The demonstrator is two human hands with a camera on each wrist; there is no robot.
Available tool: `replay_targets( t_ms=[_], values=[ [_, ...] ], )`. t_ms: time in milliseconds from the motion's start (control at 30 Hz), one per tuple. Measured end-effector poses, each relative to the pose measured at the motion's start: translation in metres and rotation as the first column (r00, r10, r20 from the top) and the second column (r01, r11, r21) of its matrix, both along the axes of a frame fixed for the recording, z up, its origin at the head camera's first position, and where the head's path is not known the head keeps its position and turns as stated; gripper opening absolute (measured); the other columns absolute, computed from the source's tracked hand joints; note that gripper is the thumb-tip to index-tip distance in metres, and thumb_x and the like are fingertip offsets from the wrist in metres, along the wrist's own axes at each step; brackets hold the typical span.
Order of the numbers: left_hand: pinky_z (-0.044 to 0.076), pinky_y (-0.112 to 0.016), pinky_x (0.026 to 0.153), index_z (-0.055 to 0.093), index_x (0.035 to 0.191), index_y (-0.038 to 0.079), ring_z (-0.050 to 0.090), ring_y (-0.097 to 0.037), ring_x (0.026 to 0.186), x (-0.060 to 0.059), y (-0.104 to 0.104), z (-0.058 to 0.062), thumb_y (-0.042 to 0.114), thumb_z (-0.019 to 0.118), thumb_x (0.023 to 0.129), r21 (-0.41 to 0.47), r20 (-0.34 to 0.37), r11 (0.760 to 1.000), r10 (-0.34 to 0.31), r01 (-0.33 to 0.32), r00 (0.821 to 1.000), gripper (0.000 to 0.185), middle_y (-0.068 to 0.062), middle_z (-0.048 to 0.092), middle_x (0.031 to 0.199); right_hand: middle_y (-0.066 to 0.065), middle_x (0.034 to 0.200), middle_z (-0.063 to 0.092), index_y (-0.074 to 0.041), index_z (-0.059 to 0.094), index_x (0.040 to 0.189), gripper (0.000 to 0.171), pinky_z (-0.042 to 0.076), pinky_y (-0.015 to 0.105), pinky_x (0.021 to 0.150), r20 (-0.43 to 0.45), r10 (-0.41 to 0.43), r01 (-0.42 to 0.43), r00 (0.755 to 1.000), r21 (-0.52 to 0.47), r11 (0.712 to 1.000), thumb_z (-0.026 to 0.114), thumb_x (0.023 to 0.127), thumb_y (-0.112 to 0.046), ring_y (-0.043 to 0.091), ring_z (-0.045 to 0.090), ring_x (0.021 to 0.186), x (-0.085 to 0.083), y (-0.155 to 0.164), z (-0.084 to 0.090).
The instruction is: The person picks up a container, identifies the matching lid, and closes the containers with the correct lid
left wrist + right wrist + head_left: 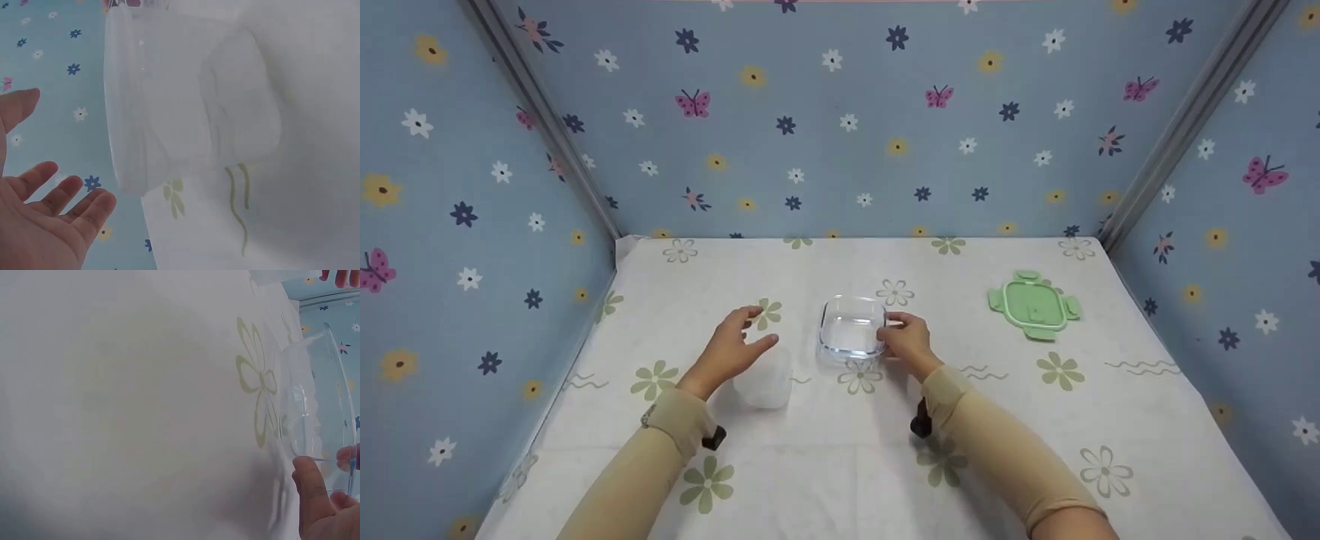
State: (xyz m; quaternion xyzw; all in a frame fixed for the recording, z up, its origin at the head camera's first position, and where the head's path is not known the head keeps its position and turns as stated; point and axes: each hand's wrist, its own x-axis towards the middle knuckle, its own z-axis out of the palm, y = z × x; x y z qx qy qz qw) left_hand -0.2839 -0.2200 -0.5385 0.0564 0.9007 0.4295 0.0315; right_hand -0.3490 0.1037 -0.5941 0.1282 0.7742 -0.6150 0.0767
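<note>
On the flowery tablecloth (840, 457), our right hand (910, 343) pinches the glass container (851, 331); left hand (733, 351) hovers open-fingered over a plastic cup (765, 384).

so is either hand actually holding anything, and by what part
The right hand pinches the clear glass container by its right rim. The left hand is open above the frosted plastic cup, holding nothing.

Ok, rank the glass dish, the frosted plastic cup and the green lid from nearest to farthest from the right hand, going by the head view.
1. Glass dish: gripped by the right hand at its right rim.
2. Frosted plastic cup: further left, below the left hand.
3. Green lid: far right, toward the back.
</note>
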Motion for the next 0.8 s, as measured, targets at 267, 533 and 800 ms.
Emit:
replay_targets(
  t_ms=[267,533,800],
  values=[
    [0.042,-0.056,0.127,0.046,0.158,-0.003,0.049,-0.046,0.150,-0.002,0.020,0.012,0.026,0.069,0.107,0.007,-0.012,1.000,0.009,-0.009,1.000,0.063,-0.027,0.049,0.161,0.019,0.119,0.074,-0.002,0.065,0.145,0.053,0.065,0.028,0.069,0.011,0.010,-0.010,1.000,-0.003,1.000,0.072,0.092,-0.002,0.021,0.073,0.085,0.002,0.005,0.006],
    [0.049,-0.053,0.122,0.050,0.154,-0.005,0.056,-0.044,0.145,-0.003,0.041,0.021,0.022,0.070,0.106,0.044,-0.060,0.999,0.008,-0.005,0.998,0.059,-0.026,0.053,0.159,0.019,0.120,0.073,-0.002,0.066,0.143,0.051,0.065,0.028,0.069,0.013,0.025,-0.025,1.000,-0.013,1.000,0.073,0.092,-0.002,0.023,0.073,0.088,0.006,0.011,0.012],
    [0.055,-0.052,0.115,0.053,0.152,-0.003,0.061,-0.043,0.140,-0.005,0.067,0.026,0.022,0.072,0.105,0.071,-0.070,0.997,0.021,-0.016,0.997,0.057,-0.025,0.058,0.153,0.017,0.117,0.072,-0.002,0.066,0.143,0.051,0.068,0.039,0.082,0.009,0.035,-0.035,0.999,-0.023,0.999,0.072,0.092,-0.002,0.023,0.071,0.092,0.012,0.014,0.020]
  ],
)
